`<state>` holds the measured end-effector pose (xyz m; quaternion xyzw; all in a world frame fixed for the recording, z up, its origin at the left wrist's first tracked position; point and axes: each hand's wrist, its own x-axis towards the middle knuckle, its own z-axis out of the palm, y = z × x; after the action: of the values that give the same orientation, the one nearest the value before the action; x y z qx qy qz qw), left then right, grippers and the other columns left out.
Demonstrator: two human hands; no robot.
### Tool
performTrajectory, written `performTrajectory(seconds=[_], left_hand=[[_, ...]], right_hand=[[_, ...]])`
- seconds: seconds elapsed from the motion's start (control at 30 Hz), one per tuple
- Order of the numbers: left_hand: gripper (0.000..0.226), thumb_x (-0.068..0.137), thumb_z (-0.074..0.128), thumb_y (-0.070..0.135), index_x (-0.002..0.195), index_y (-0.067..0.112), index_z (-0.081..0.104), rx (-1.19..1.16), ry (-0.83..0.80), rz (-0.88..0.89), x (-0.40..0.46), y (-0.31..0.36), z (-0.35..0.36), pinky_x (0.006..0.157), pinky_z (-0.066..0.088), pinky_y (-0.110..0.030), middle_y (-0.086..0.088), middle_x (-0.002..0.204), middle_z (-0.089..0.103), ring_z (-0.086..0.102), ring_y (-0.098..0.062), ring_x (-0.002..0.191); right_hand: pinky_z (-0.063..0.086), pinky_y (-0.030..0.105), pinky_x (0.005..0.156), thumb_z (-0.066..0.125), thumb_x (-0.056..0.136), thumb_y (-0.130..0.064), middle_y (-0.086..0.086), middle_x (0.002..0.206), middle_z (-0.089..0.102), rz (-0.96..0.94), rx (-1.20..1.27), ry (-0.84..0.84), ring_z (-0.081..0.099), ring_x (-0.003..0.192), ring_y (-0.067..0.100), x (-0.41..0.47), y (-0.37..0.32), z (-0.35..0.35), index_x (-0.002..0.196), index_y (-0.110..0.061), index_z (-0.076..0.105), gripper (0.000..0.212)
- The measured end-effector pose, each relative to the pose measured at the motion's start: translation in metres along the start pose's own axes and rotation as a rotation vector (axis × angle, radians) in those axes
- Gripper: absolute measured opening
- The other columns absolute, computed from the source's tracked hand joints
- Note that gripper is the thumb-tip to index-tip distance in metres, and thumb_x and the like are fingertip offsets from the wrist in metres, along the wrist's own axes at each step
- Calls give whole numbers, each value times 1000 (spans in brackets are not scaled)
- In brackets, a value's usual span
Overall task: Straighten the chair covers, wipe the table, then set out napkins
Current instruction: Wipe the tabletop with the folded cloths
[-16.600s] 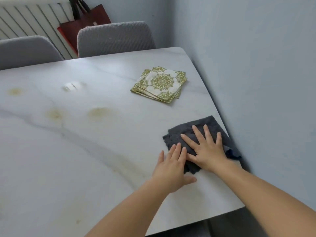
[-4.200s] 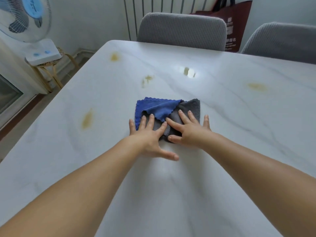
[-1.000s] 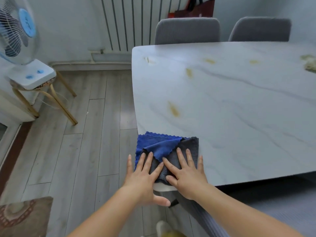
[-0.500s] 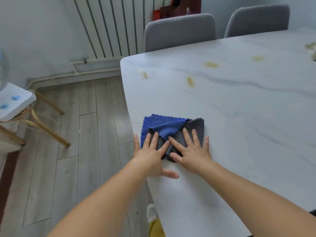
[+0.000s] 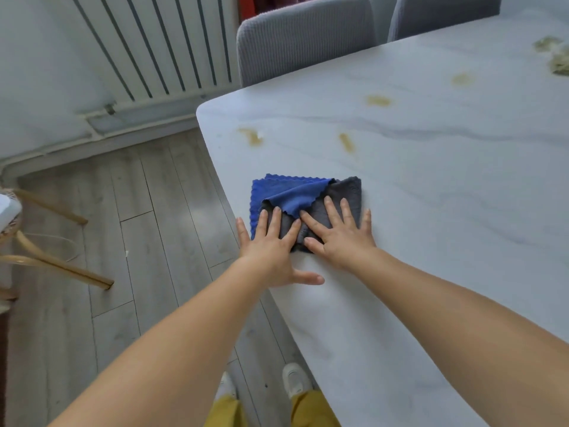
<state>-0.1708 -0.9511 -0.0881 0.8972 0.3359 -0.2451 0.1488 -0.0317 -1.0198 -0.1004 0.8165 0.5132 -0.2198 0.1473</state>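
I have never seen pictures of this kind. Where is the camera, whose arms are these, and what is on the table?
There is no machine here. A person wears one wide-angle camera on the head, looking forward and down, so you see that person's own bare arms and, at the bottom, the shoes.

Both hands lie flat with spread fingers on a folded cloth, blue on one side and dark grey on the other. The left hand and the right hand press it onto the white marble table near its left edge. Nothing is gripped; the cloth is only pressed down.

Yellowish stains remain on the table beyond the cloth. Two grey chairs stand at the far side, with a radiator on the wall.
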Motion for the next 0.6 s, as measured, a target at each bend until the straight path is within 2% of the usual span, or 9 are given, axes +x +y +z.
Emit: performTrajectory(seconds=[0.3, 0.6], left_hand=[[118, 58, 37, 92, 145, 34, -17, 151, -2, 238, -49, -55, 25, 95, -29, -64, -7, 154, -27, -32, -27, 138], [115, 59, 30, 93, 145, 34, -19, 205, 57, 244, -9, -106, 0, 90, -35, -62, -8, 153, -27, -28, -28, 139]], right_hand=[[-16, 63, 106, 17, 93, -62, -1, 151, -35, 129, 101, -56, -31, 139, 30, -58, -65, 31, 137, -54, -22, 59], [-19, 63, 104, 18, 93, -63, 1, 152, -34, 139, 100, -50, -30, 139, 32, -9, -100, -3, 138, -53, -20, 60]])
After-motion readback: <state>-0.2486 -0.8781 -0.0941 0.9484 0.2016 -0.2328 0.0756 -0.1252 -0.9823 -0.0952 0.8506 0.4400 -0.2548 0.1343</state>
